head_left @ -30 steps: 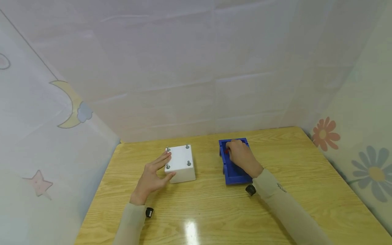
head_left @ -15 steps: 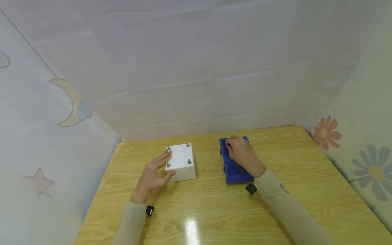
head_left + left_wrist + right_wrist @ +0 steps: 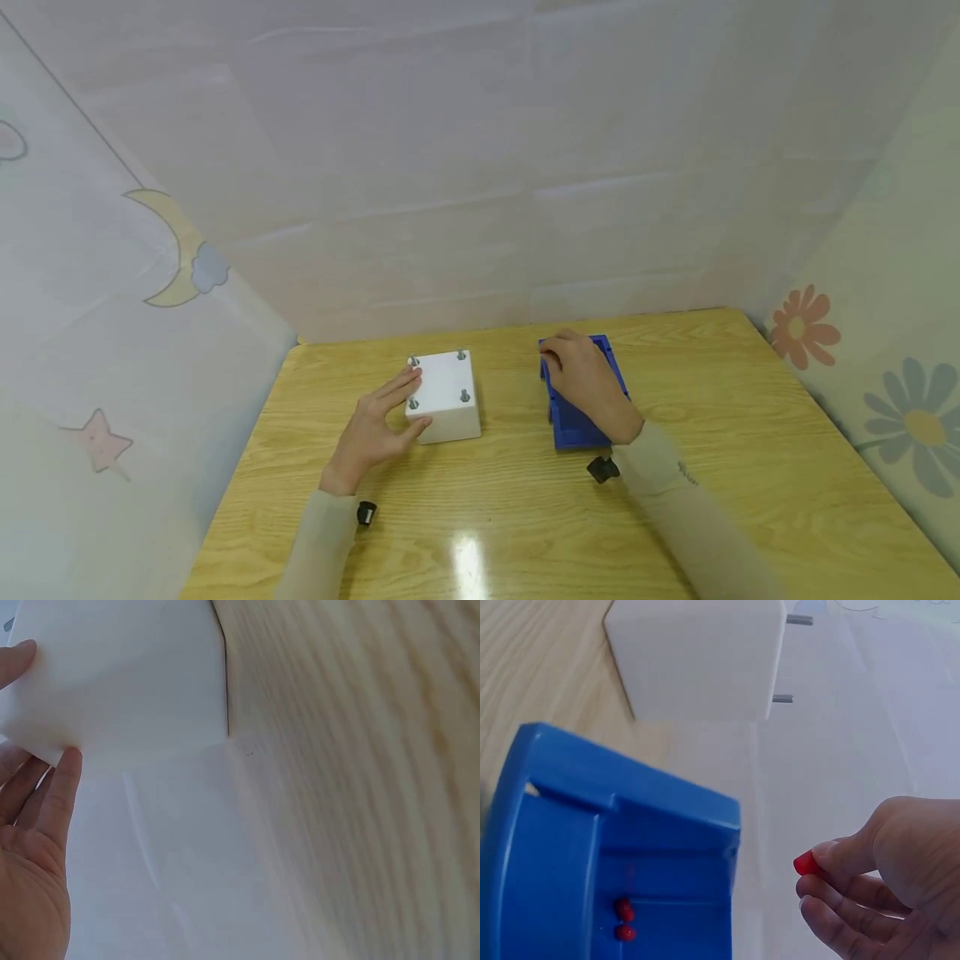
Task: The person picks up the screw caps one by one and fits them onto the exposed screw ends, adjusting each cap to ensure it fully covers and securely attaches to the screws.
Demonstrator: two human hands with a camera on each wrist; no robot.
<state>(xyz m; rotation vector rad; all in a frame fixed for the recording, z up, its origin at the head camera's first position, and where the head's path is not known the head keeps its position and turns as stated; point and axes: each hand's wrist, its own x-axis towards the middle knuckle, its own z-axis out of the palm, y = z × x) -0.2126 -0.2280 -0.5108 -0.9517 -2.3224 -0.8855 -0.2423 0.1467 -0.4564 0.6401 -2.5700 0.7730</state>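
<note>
A white box (image 3: 446,387) stands on the table with several metal bolts (image 3: 464,396) sticking up from its top corners. My left hand (image 3: 371,433) holds its left side, fingers on the top edge and thumb at the front face. In the left wrist view the thumb and fingertips lie against the white box (image 3: 135,682). Over the far end of a blue bin (image 3: 573,440) is my right hand (image 3: 588,375). Between its thumb and index finger it pinches a small red cap (image 3: 805,862), above the bin's rim in the right wrist view.
Two more red caps (image 3: 625,931) lie inside the blue bin. The wooden table (image 3: 487,517) ends at a pale sheet backdrop (image 3: 420,250) behind, with printed side sheets left and right. The bin stands to the right of the box, with a gap between them.
My right hand has risen out of the blue bin and shifted slightly left with the red cap. The left hand stays in place on the white box.
</note>
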